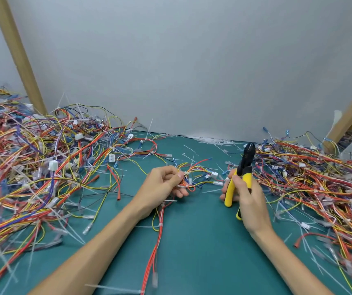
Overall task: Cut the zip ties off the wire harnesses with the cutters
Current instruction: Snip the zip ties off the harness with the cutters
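- Right now the right hand [248, 201] is closed round the yellow handles of the cutters [240, 177], whose long axis stands nearly upright, black nose pointing to 12 o'clock.
- At 9 o'clock from them, the left hand [162, 186] pinches a wire harness [194, 177] at a white zip tie [186, 173].
- Its red wires trail toward 6 o'clock over the green table [202, 241].
- Tangled wire piles [32, 167] lie at both sides.

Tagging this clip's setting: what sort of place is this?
Probably a wire-harness rework bench: a green work mat, big heaps of wire harnesses, cut zip ties scattered along the wall, and yellow-handled cutters in the right hand.
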`<control>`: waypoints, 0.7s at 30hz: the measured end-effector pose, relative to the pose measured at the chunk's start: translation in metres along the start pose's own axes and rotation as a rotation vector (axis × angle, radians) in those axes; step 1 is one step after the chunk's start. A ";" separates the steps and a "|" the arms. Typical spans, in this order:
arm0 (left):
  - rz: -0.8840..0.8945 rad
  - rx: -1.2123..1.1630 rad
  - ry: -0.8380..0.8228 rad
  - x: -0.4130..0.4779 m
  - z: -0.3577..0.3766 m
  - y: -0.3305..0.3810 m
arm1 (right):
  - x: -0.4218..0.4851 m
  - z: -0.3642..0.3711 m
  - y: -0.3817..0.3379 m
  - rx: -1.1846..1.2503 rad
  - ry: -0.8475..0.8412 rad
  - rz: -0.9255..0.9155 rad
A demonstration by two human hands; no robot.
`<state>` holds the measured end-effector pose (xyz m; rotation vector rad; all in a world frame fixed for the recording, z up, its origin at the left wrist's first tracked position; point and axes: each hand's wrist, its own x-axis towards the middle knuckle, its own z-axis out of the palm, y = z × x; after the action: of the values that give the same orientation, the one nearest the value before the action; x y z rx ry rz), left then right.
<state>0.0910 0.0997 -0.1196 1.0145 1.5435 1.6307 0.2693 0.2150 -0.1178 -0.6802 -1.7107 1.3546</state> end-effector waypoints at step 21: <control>0.008 0.088 0.002 -0.002 0.004 0.004 | 0.000 -0.014 -0.003 0.176 -0.242 0.136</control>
<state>0.0957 0.0992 -0.1157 1.0671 1.6272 1.5811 0.2813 0.2211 -0.1144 -0.5586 -1.7292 1.7189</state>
